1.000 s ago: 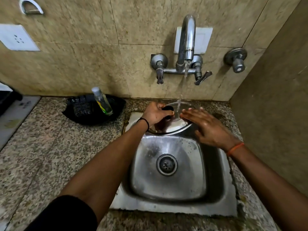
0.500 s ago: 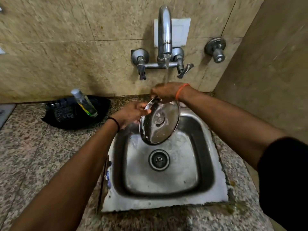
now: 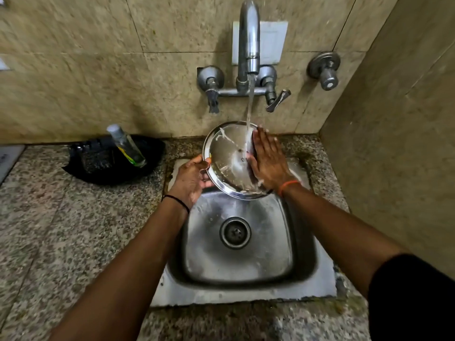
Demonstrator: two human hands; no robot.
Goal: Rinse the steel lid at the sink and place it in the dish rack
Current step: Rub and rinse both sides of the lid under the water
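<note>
A round steel lid (image 3: 227, 158) is held tilted over the back of the steel sink (image 3: 246, 289), its inner face toward me. Water runs from the tap (image 3: 249, 40) onto the lid's upper right part and splashes across it. My left hand (image 3: 193, 179) grips the lid's left rim. My right hand (image 3: 268, 159) lies flat with fingers spread on the lid's right side. The dish rack is not in view.
A black tray (image 3: 105, 168) with a clear bottle (image 3: 126, 146) leaning in it sits on the granite counter (image 3: 61, 230) left of the sink. A separate wall valve (image 3: 325, 70) is at the right. A tiled side wall closes off the right.
The lid has turned from steeply tilted to facing more upward under the stream. My right hand moved from the lid's top edge onto its inner face. My left hand stays on the left rim.
</note>
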